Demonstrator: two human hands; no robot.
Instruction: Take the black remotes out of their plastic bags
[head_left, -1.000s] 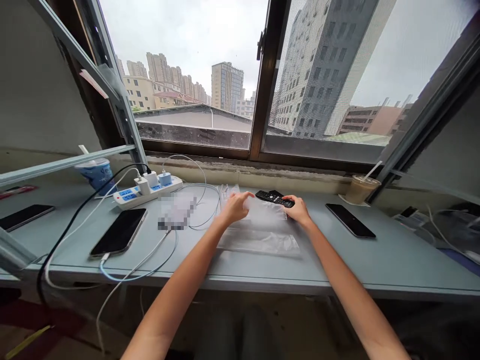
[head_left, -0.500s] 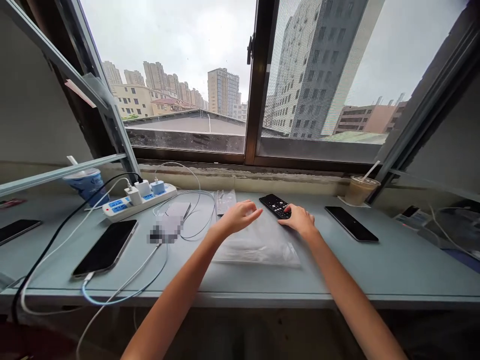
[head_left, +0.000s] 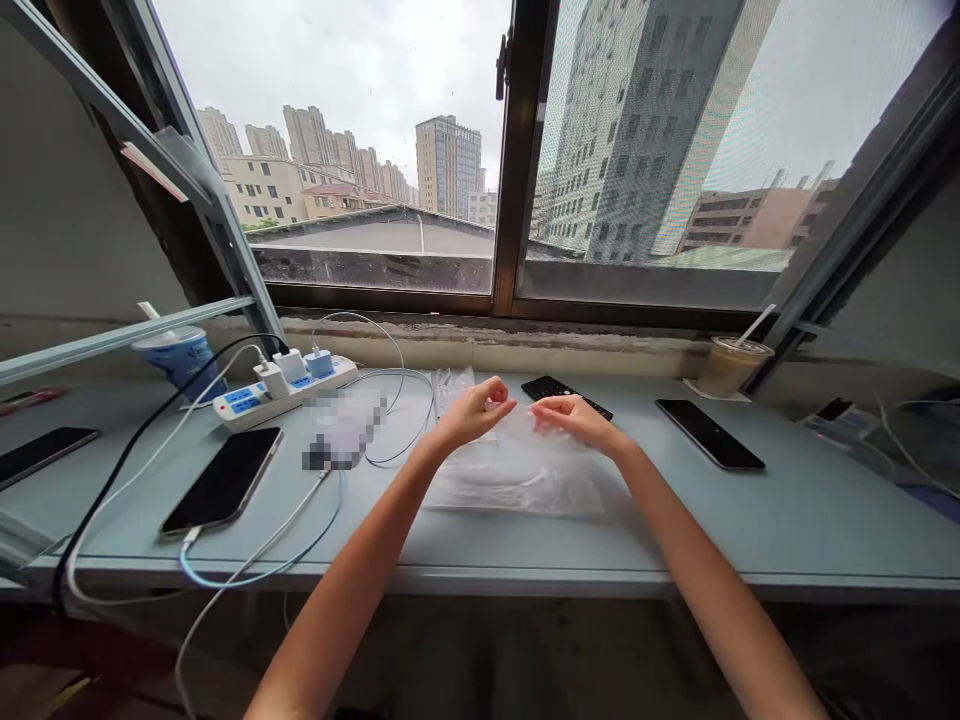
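Note:
Over a clear plastic bag (head_left: 517,485) that lies flat on the desk, my two hands face each other. My left hand (head_left: 478,412) is curled, fingers bent in near the thumb; whether a bit of plastic is caught between them is hidden. My right hand (head_left: 579,422) points left with bent fingers, and its tips are smeared by motion. Just behind it a black remote control (head_left: 559,388) with small buttons rests on the desk, partly covered by that hand. A smaller clear packet (head_left: 452,385) sits beyond my left hand.
A black phone (head_left: 223,482) on a cable lies left, near a white power strip (head_left: 285,392) with plugs and loose cords. Another phone (head_left: 709,434) is at right, before an iced drink cup (head_left: 731,366). A blue cup (head_left: 176,357) stands far left. The desk edge (head_left: 525,580) runs in front.
My right hand has come off the remote control and moved left over the plastic bag. My left hand's fingers have curled in. The view has shifted slightly.

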